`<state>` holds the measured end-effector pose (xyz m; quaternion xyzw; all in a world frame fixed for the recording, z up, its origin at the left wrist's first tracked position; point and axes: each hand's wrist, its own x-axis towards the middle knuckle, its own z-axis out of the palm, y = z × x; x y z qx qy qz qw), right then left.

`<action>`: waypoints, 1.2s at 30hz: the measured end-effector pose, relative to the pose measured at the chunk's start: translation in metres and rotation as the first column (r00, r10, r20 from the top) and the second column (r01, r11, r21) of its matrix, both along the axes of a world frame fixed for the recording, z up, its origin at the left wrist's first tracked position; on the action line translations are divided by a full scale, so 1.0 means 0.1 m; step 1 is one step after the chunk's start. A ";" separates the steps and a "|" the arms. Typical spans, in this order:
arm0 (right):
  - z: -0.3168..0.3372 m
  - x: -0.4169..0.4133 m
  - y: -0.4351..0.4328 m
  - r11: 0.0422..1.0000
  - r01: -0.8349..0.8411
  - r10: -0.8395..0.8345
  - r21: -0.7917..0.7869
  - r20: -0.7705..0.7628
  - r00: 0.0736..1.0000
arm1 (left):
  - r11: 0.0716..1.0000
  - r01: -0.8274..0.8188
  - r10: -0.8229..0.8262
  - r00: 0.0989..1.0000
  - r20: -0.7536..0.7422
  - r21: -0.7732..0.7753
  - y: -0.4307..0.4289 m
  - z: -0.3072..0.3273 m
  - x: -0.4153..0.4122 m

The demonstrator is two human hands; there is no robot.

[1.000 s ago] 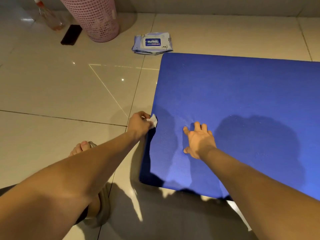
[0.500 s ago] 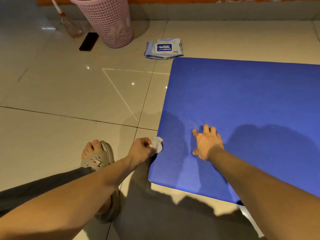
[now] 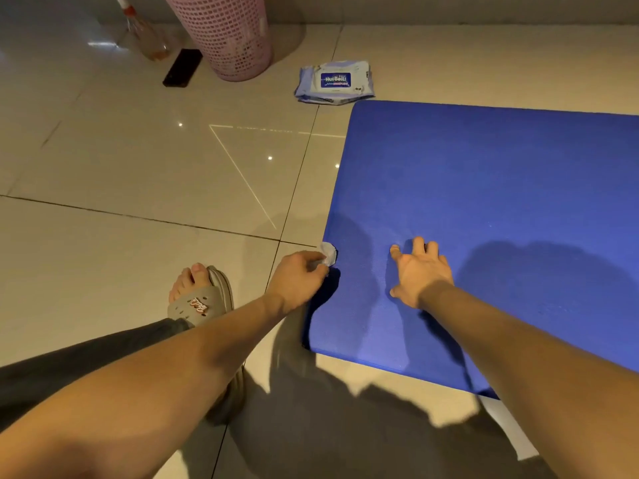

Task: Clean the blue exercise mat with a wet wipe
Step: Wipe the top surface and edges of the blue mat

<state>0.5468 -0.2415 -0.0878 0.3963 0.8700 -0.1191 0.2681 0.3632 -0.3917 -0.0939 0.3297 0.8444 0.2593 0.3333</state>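
1. Floor [image 3: 103, 254]: large glossy beige tiles, with dark grout lines [image 3: 138, 217] running left to right and front to back.
2. Wall [image 3: 449, 8]: a grey strip along the floor's far edge.
3. Far-left part of the floor: pink perforated basket [image 3: 224, 32] by the wall; black phone [image 3: 182, 68] lying flat just left of it; clear bottle [image 3: 148, 39], blurred, beyond the phone.
4. Light: warm and dim. Small bright spots [image 3: 270, 158] and a thin triangular reflection [image 3: 242, 174] show on the tiles.
5. Broad dark shadow [image 3: 345, 437] along the near edge.

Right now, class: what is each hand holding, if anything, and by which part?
The left hand pinches a bunched wet wipe by its near end, at the mat's left edge. The right hand holds nothing; it rests flat on the mat.
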 end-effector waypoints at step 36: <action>-0.07 0.09 -0.06 1.000 0.011 -0.013 -0.025 -0.065 0.998 | 0.910 -0.414 0.407 0.876 0.260 -0.031 -0.58 -0.14 0.29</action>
